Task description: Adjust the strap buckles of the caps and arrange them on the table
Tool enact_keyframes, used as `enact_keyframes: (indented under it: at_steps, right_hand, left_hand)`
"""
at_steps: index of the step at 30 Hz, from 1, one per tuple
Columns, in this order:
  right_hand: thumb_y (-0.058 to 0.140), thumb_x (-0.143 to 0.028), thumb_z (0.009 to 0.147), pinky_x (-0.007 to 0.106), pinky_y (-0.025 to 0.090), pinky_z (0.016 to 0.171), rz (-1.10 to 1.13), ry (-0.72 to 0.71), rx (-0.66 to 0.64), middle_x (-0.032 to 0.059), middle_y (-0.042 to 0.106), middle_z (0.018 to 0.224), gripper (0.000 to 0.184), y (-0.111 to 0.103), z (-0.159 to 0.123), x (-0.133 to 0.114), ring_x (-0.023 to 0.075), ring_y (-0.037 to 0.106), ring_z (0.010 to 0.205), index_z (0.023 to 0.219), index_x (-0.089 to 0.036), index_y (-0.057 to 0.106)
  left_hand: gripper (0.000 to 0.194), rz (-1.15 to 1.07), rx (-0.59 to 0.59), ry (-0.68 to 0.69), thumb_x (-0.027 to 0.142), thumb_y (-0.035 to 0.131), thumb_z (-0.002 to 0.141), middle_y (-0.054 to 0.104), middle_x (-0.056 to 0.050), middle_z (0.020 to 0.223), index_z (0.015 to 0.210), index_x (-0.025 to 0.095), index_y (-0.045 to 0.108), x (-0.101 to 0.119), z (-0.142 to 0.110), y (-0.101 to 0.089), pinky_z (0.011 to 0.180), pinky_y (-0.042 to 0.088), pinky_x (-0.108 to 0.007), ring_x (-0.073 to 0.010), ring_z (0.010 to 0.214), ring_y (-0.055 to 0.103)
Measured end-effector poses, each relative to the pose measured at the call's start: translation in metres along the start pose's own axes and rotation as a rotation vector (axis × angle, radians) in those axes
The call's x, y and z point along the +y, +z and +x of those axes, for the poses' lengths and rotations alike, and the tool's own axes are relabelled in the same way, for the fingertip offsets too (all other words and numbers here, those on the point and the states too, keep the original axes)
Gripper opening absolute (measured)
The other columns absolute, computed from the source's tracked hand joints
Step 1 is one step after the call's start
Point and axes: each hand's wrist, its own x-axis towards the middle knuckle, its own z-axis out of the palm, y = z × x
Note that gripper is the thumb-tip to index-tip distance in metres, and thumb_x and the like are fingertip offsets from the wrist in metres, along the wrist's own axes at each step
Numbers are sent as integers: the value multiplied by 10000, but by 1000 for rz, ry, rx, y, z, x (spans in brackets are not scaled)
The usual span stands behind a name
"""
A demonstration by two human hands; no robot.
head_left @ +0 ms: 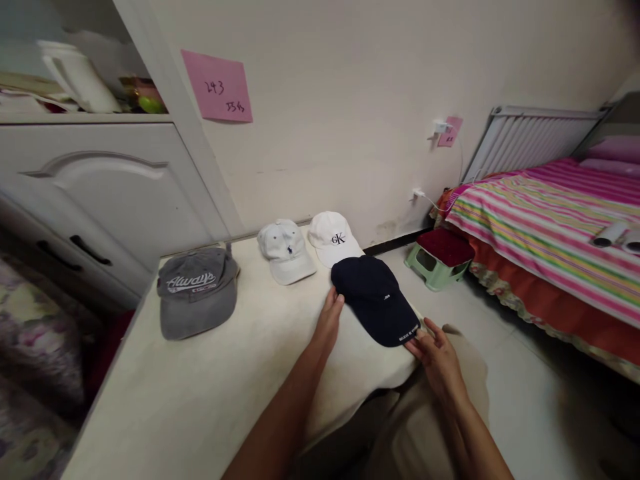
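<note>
A navy cap (374,295) lies on the white table (215,380) near its right edge. My left hand (329,322) rests flat against the cap's left side with fingers stretched out, so it is open. My right hand (436,355) touches the front edge of the cap's brim with fingertips pinched on it. Behind the navy cap sit a white cap with a black logo (334,238) and another white cap (285,251). A grey cap with white lettering (197,291) lies further left.
A white cabinet (100,193) stands at the left behind the table. A green stool with a red cushion (440,257) sits on the floor by a bed with a striped cover (555,227). A pink note (217,87) hangs on the wall.
</note>
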Motion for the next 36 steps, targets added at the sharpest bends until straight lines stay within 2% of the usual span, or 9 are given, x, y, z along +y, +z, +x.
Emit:
enact_keyframes:
  at_steps: [4,8,13,17,23,27,30,33,36]
  right_hand:
    - [897,-252,594,281,626,746,-6,20,-34,-52,659,732,768,7,-11,5,137,689,714,1280,-261,552]
    - [914,-279,581,254,610,706,-25,20,-73,-99,563,616,765,9,-13,5,97,621,612,1273,-252,589]
    - [910,-304,597,280,603,724,-75,5,-115,-82,592,665,767,4,-8,5,107,620,645,1293,-252,591]
    - [926,-315,558,304,598,714,-97,19,-127,-83,574,634,815,1,-4,4,119,610,626,1295,-224,589]
    - [905,-367,580,330,585,747,-134,-33,-132,-73,587,649,835,-4,-6,6,143,635,645,1318,-199,552]
    - [855,-445,626,346,562,713,-234,-119,-120,-34,638,704,813,-9,-15,9,184,665,669,1309,-174,508]
    - [790,-482,684,293,507,610,-377,-242,-44,-37,618,684,652,-13,-28,8,150,601,579,1199,-163,549]
    - [736,-507,731,246,436,529,-480,-361,82,-56,560,630,495,-16,-45,9,122,516,519,1066,-174,589]
    - [708,-527,763,229,389,477,-531,-338,49,-62,516,574,406,-13,-62,13,117,463,487,955,-186,601]
  left_hand:
    - [598,99,3,37,390,649,901,292,-42,1622,1450,249,460,5,-2,5,1221,140,-365,-241,1512,179]
    - [597,158,-5,56,422,623,907,316,-33,1612,1460,269,455,6,-1,6,1218,181,-385,-254,1500,224]
    - [621,196,26,41,423,598,920,261,-52,1630,1487,251,414,-1,5,2,1226,163,-401,-258,1506,199]
    - [643,206,47,24,427,609,913,245,-62,1634,1493,244,401,-5,9,2,1225,171,-408,-267,1507,190]
    - [617,205,67,3,451,633,895,254,-68,1633,1453,252,460,11,-2,-3,1215,209,-406,-283,1502,208]
    - [588,227,92,-14,473,672,863,255,-113,1630,1378,225,536,36,-28,-28,1195,255,-424,-302,1474,287]
    - [519,252,100,-35,441,770,779,449,-172,1516,1214,183,653,60,-57,-59,1153,331,-451,-337,1377,448]
    - [436,284,110,-72,392,838,706,636,-200,1294,1036,135,718,87,-90,-94,1106,387,-483,-356,1241,579]
    - [380,296,146,-94,356,843,704,704,-183,1158,983,126,728,114,-121,-129,1089,399,-508,-342,1150,637]
